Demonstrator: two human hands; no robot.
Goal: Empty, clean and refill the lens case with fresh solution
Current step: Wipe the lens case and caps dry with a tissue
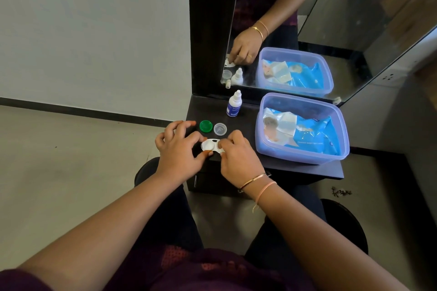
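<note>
Lens case point(209, 146): small white twin-well piece, found between the two hands at the near edge of the dark table point(248, 113). Whether it rests on the table or is lifted just off it cannot be told.

Left hand point(179, 151): grasping. The case's left well is pinched between thumb and forefinger; the other fingers are spread above.

Right hand point(237, 158): fingers curled onto the case's right end, which is mostly hidden beneath them. A scrap of white is seen at the fingertips; whether it is case or tissue cannot be told.

Both caps are off. A green cap point(205, 126) and a clear cap point(220, 129) lie just beyond the fingertips, side by side. The solution bottle point(234, 105) stands upright farther out, beyond the caps. A plastic box point(305, 156) holding a blue wipes pack point(314, 132) sits to the outside of the right hand.

Handling, as judged: very light, rigid moulded plastic, not fragile, but likely slick if wet, and easily tipped. It is best taken by the outer rims of the wells or the bridge between them, with the well interiors kept untouched.

Orientation: the long axis runs from hand to hand, roughly left to right across the view. The open wells are taken to face upward, toward the camera.
</note>
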